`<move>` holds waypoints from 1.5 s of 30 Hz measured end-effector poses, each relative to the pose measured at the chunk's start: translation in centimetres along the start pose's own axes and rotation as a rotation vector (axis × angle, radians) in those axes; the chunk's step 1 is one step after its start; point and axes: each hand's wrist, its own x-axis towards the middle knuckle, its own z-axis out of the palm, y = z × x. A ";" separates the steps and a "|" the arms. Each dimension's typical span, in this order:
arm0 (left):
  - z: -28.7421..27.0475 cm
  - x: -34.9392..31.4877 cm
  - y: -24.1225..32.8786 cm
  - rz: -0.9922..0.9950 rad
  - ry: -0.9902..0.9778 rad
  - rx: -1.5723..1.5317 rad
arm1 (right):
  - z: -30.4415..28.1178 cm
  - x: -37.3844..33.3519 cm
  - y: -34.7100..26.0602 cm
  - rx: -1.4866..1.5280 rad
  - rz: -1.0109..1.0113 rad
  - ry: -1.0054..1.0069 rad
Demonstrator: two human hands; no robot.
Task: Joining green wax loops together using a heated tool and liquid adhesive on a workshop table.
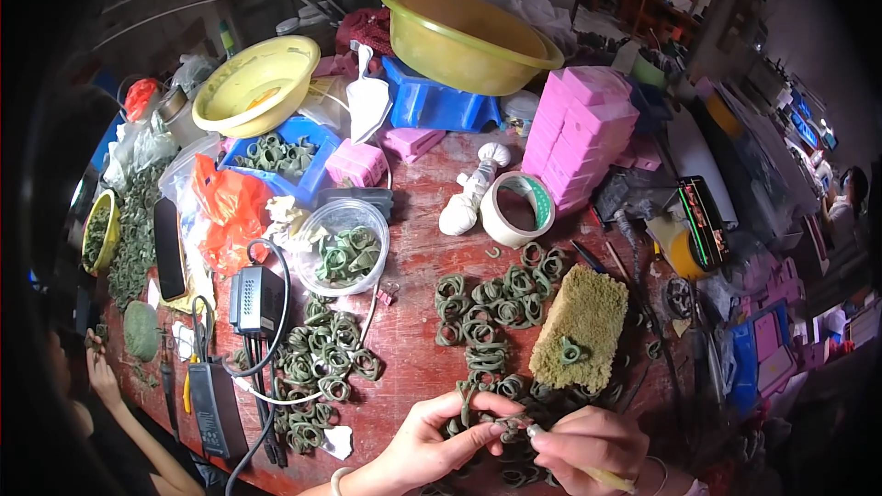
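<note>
My left hand (450,436) is closed at the lower middle, its thumb and fingers pinching a small dark green ring (511,425). Beside it, my right hand (593,445) grips a thin tool with a yellowish handle (610,479). The tool's pale tip meets the ring between both hands; its exact shape is too small to make out. Several dark green rings (485,355) lie in rows just beyond my fingers, and more sit under my hands, partly hidden. A coarse yellow-green block (588,317) stands to the right, with a single green ring (571,350) resting on top.
On the left are a clear tub (342,248) of green pieces, loose rings (322,349), a black power adapter (219,409) and cables. Farther off stand a tape roll (517,208), stacked pink blocks (579,142) and yellow basins (469,37). Another person's hand (103,377) shows at far left.
</note>
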 end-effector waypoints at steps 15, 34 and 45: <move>0.3 0.3 0.3 0.045 -0.050 0.054 | -1.0 -0.5 0.1 0.055 0.092 -0.048; 0.1 0.5 -0.5 0.168 -0.052 0.193 | -1.0 -0.5 0.2 0.119 0.189 -0.051; 0.7 0.8 0.1 0.266 -0.041 0.320 | -1.3 -0.4 -0.6 0.146 0.187 -0.120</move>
